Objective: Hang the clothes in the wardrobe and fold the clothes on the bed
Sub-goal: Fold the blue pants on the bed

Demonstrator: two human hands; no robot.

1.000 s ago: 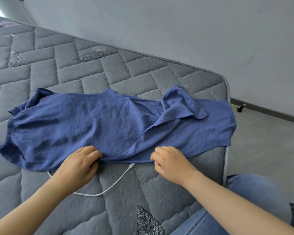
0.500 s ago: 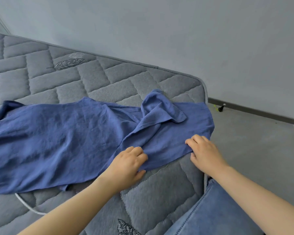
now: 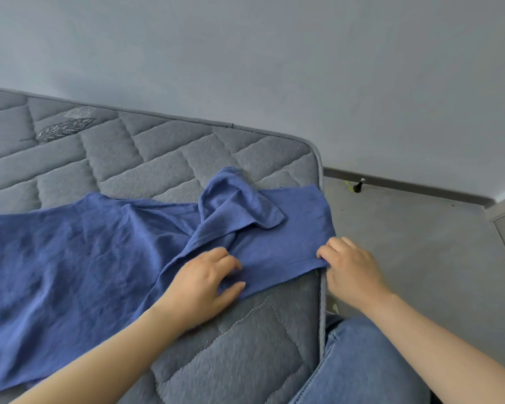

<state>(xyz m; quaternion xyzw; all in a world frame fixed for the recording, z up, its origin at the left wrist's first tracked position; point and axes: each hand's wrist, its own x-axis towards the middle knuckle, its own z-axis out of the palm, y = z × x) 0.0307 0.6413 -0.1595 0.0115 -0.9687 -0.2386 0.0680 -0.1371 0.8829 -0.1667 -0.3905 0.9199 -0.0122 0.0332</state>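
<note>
- Blue garment [image 3: 99,258]: spread rumpled across the bed [image 3: 158,158], under both hands and running far out to the left of the left hand.
- Left hand [image 3: 204,284]: down on the garment near its near hem, fingers bent with tips pressing into the cloth, thumb stretched along the edge; true pinch or mere press, cannot tell.
- Right hand [image 3: 350,272]: at the bed's side edge, fingers curled over the garment's right-hand corner and pinching it, knuckles up.
- Between the two hands: a flat strip of blue cloth, pulled fairly smooth.
- Just beyond the left hand's fingertips: a folded-over flap of the same garment [image 3: 239,199], bunched and lying on top of the rest.
- Beyond that flap, farther from both hands: bare grey quilted bed surface, with a stitched feather motif [image 3: 64,129] well off to the far left.
- Below the right wrist: a knee in blue jeans [image 3: 362,360], close against the bed's side.
- To the right of the right hand: grey floor [image 3: 420,258]; well beyond the hand, near the skirting, a small dark object [image 3: 358,185] too small to identify.
</note>
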